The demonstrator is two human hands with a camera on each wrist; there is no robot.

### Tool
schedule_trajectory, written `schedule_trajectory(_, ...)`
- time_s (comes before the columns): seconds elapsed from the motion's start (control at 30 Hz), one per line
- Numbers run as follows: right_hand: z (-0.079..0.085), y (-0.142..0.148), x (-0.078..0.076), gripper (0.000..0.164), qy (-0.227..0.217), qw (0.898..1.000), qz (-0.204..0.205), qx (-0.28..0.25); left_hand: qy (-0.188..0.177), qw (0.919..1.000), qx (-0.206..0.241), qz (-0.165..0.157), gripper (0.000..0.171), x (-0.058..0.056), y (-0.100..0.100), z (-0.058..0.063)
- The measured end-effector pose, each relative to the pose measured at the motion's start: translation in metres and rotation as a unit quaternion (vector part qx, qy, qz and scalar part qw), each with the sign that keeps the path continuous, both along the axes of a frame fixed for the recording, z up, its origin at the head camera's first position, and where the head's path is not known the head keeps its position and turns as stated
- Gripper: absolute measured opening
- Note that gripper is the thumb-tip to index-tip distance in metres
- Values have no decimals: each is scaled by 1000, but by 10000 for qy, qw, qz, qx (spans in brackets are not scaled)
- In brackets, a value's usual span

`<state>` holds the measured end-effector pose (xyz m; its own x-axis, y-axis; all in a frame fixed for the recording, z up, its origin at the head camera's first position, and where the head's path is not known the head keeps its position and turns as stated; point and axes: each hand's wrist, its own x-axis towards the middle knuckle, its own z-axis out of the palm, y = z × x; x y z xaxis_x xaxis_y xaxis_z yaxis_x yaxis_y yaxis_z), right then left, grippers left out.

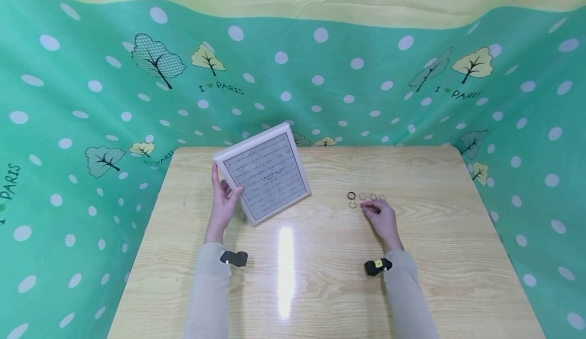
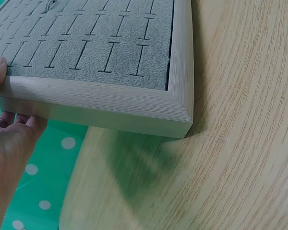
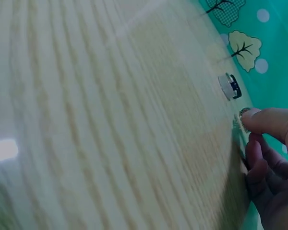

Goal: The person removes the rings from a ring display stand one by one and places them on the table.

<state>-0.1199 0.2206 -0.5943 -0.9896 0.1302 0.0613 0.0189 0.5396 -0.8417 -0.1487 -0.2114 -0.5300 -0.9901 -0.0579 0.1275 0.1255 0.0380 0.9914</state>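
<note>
My left hand (image 1: 223, 207) grips a square ring display tray (image 1: 263, 173) by its left side, thumb on the front edge and fingers behind. The tray has a pale frame and a grey padded inside with rows of slits; it is tilted up off the table. A ring or two sit in slits near its middle, and one ring (image 2: 49, 5) shows at the top of the left wrist view. My right hand (image 1: 381, 219) pinches a small ring (image 3: 244, 117) between thumb and forefinger, close to the tabletop. Its fingers partly hide that ring.
Beside the right hand, several rings lie on the wooden table (image 1: 329, 278), among them a black ring (image 1: 351, 195) and a thin light ring (image 1: 352, 204). A green dotted cloth (image 1: 302, 84) hangs behind and along both sides.
</note>
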Motion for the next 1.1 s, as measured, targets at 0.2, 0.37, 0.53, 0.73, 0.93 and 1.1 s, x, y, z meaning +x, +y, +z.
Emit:
schedule_trajectory(0.2,-2,1,0,11,-53,9998,4,198,2,10000,-39,-14,97,1,0,0)
schedule_trajectory(0.37,-2,2,-2,11,-197,9997,-84,126,18,10000,-43,-25,97,2,0,1)
schedule_trajectory(0.53,-2,2,-3,11,-155,9996,-125,178,64,10000,0,-17,97,1,-1,0)
schedule_trajectory(0.73,-3,2,-2,11,-347,9992,-147,135,47,10000,18,-19,97,0,-1,0)
schedule_trajectory(0.93,-3,2,-1,12,-378,9992,-131,-42,15,10000,39,-72,97,1,-1,0)
schedule_trajectory(1.1,2,2,0,17,-445,9980,-230,-395,34,9999,49,-82,96,1,-1,-1)
